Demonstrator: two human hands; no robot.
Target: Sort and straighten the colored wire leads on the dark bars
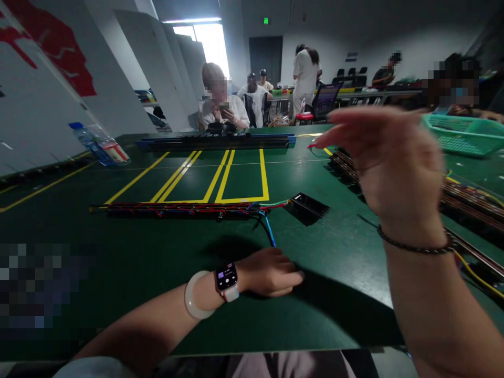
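My left hand [271,274] rests low over the green table, fingers curled round the end of a blue cable [269,231]; the grip itself is hidden under the hand. This cable comes from the right end of a long dark strip [181,210] with red and blue wires along it. Beside that end lies a black rectangular device [309,206], and a green wire [275,202] runs towards it. Raised at the right, my right hand [394,163] is slightly blurred, its fingers stretched out to the left and apart. I see nothing held in it.
Yellow tape lines [265,176] mark the green table [236,320]. A bundle of dark strips [220,140] lies at the far edge, more wired strips [468,197] at the right. A green basket [464,137] and a plastic bottle [92,144] stand there too. People sit opposite and beyond.
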